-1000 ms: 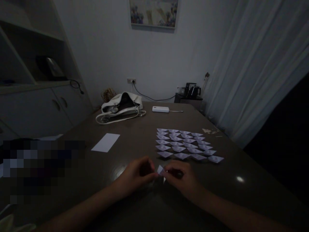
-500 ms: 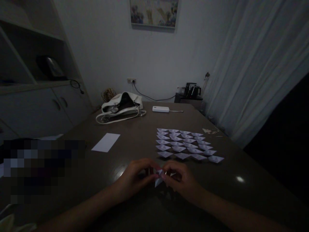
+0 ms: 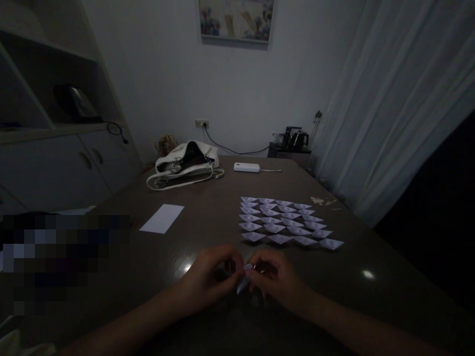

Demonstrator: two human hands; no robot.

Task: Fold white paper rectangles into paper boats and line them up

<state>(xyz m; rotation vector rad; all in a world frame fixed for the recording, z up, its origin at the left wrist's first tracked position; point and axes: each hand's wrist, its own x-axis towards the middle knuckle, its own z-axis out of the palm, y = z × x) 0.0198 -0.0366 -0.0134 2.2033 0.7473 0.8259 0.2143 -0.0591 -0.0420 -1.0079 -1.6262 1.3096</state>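
A small folded white paper (image 3: 243, 285) is pinched between both hands just above the dark table, partly hidden by the fingers. My left hand (image 3: 213, 277) grips it from the left between thumb and fingertips. From the right, my right hand (image 3: 276, 277) holds it the same way, fingers curled in. Beyond the hands stand several rows of folded paper boats (image 3: 280, 239), all white and set close together. Left of them lies a flat stack or sheet of white paper (image 3: 162, 219).
A white handbag (image 3: 185, 165) rests at the far left of the table (image 3: 208, 207). A white power bank (image 3: 247, 167) with a short cable lies near the far edge. Paper scraps (image 3: 322, 201) lie right of the boats. A dark kettle (image 3: 299, 140) stands beyond the table.
The folded paper has turned and dipped slightly between my fingers. My fingertips have shifted a little, both hands still closed on it. The boats have stayed put.
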